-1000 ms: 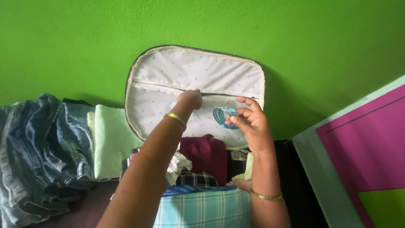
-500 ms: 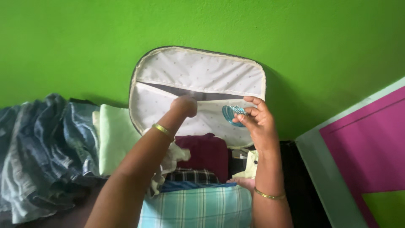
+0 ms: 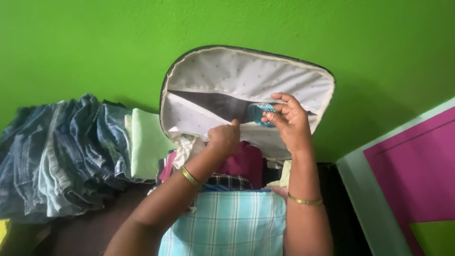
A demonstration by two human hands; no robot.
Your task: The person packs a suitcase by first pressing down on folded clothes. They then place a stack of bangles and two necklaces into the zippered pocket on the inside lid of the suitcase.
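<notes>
I see my left hand (image 3: 223, 138) pinching the lid pocket (image 3: 208, 111) edge down, holding it open, while my right hand (image 3: 289, 122) pinches blue bangles (image 3: 261, 113) at its mouth; sliding them inside seemingly needs that gap kept wide.

Bright, even daylight fills the scene, and the green wall (image 3: 95, 42) glows without glare. The open suitcase lid (image 3: 246, 71) throws a soft shadow to its right. The picture is slightly soft, the jeans (image 3: 57, 151) smeared by blur.
</notes>
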